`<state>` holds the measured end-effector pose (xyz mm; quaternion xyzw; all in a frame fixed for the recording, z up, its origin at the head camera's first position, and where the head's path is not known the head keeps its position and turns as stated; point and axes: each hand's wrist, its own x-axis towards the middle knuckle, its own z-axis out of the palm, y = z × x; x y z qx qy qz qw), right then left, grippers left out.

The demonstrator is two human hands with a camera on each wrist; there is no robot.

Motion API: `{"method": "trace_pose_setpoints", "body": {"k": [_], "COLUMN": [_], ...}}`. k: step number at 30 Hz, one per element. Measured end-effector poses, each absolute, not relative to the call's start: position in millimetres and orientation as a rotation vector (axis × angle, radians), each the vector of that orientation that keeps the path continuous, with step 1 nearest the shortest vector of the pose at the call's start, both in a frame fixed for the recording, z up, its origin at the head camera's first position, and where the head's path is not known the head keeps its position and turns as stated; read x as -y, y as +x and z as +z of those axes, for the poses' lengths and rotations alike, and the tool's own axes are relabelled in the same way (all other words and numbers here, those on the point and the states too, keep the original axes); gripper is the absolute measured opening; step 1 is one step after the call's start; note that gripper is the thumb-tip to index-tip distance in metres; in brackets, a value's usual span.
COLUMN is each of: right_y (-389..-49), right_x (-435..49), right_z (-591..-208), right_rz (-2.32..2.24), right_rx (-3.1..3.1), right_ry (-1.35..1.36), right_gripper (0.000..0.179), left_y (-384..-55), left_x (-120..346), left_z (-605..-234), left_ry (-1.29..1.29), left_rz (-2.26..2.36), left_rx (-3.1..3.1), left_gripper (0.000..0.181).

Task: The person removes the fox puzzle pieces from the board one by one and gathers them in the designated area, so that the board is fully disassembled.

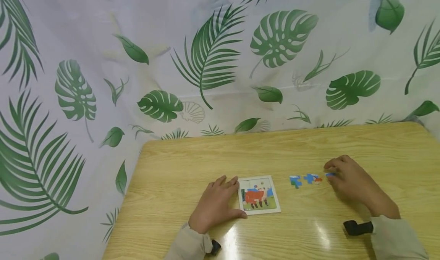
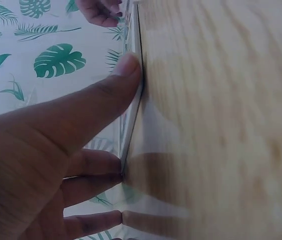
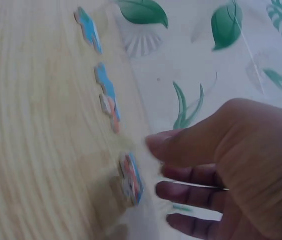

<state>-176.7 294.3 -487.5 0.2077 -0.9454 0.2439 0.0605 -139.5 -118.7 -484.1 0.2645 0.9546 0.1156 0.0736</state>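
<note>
A square jigsaw puzzle board (image 1: 260, 210) with a pale frame lies flat, its picture showing a red-brown animal on grass. My left hand (image 1: 216, 203) rests at its left side, the thumb (image 2: 127, 65) against the near edge and the fingertips at the left edge and on the table. To the right of the board lie a blue and green puzzle piece (image 1: 295, 181) and a blue and orange piece (image 1: 313, 178). Over a third piece (image 3: 131, 178) hovers my right hand (image 1: 352, 183), fingers loosely bent. A gap shows between them in the right wrist view.
The wooden table (image 1: 185, 164) runs back to a white sheet (image 1: 220, 69) printed with green leaves, which also hangs along the left side. Black straps (image 1: 357, 228) sit at both wrists, by the sleeves.
</note>
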Motion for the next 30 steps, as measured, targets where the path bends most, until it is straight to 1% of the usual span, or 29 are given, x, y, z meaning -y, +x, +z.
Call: {"method": "trace_pose_setpoints", "body": {"k": [6,14,21,26,30], "right_y": [-178,-182,-181,-176,-171], "right_x": [-264,-192,-134,-109,-98], "right_z": [-481,-473,-470,-472,-478], "right_rz": [0.747,0.753,0.857,0.970,0.989], "right_rx": [2.759,2.792,2.841,2.870,2.923], "right_ry": [0.687,0.810,0.876,0.970,0.963], "right_gripper": [0.018,0.010,0.011,0.010,0.006], "left_y": [-139,-140,-141,-140,-138], "left_x": [117,115,115,114,113], "left_z": [-487,-487,-483,-482,-482], "left_ry": [0.798,0.789,0.829,0.851,0.823], "left_rz": [0.329,0.342,0.375,0.348,0.331], "left_rx": [-2.882,-2.899,-2.891,-2.896,-2.873], "left_gripper": [0.093,0.090,0.083,0.080,0.080]}}
